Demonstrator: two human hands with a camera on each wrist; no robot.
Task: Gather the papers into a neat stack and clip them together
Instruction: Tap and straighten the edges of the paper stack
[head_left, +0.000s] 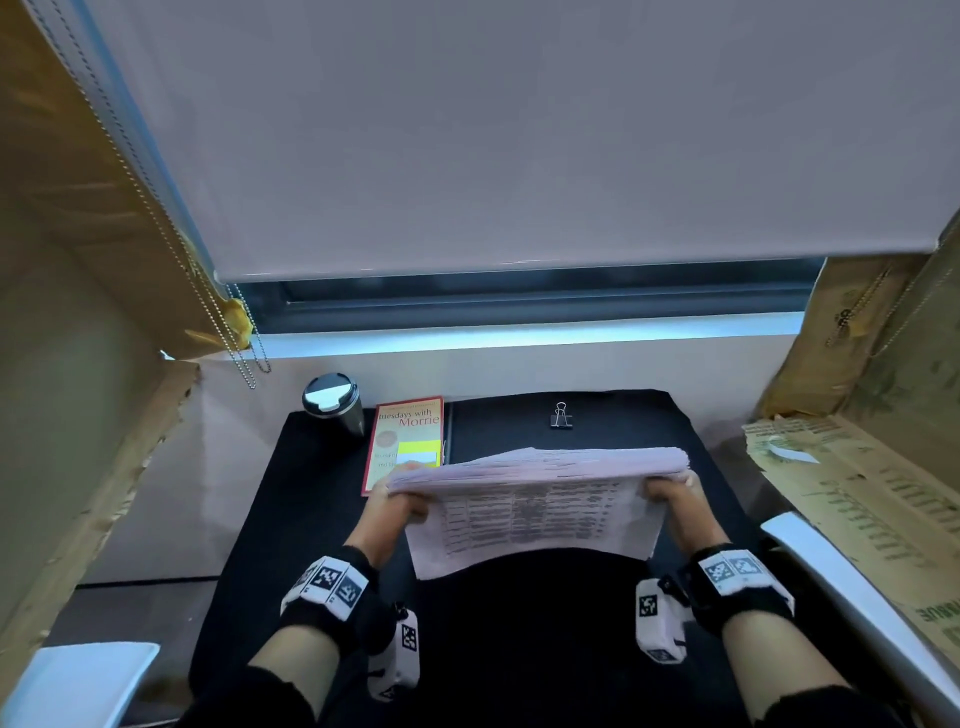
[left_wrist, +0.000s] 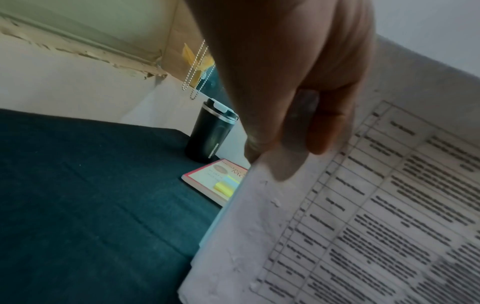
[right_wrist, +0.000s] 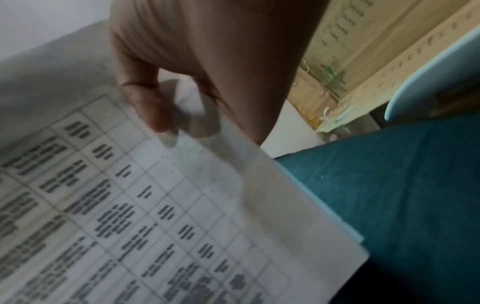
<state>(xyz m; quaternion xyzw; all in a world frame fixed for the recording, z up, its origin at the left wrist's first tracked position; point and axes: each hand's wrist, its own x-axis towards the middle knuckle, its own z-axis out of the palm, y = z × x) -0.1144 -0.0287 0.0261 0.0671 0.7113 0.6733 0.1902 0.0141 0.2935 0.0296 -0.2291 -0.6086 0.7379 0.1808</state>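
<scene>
Two hands hold one thick stack of papers (head_left: 535, 499) in the head view, lifted above the dark cloth (head_left: 291, 519) that covers the worktop. The left hand (head_left: 397, 506) grips the stack's left edge and the right hand (head_left: 670, 499) its right edge, fingers curled round the sheets, with the printed table on the near face tilted toward the person. Only this view shows the binder clip (head_left: 561, 415), which stands alone on the cloth beyond the stack, well apart from both hands. A lidded travel mug (head_left: 335, 408) stands at the far left corner of the cloth, and just beside it lies a red-bordered book (head_left: 405, 436) with a yellow sticky note; the stack's left corner hides the book's near end.

From the left wrist, the left hand (left_wrist: 291, 82) is seen close: its thumb lies on the printed face of the papers (left_wrist: 363, 226) and the other fingers go behind the sheets, so the edge is pinched. The mug (left_wrist: 211, 131) and the book (left_wrist: 215, 181) appear past the paper's edge.

From the right wrist, the right hand (right_wrist: 207, 61) pinches the opposite edge of the papers (right_wrist: 155, 205), thumb on the front. Beyond it show printed cardboard (right_wrist: 363, 51) and a pale blue edge (right_wrist: 428, 72), blurred.
</scene>
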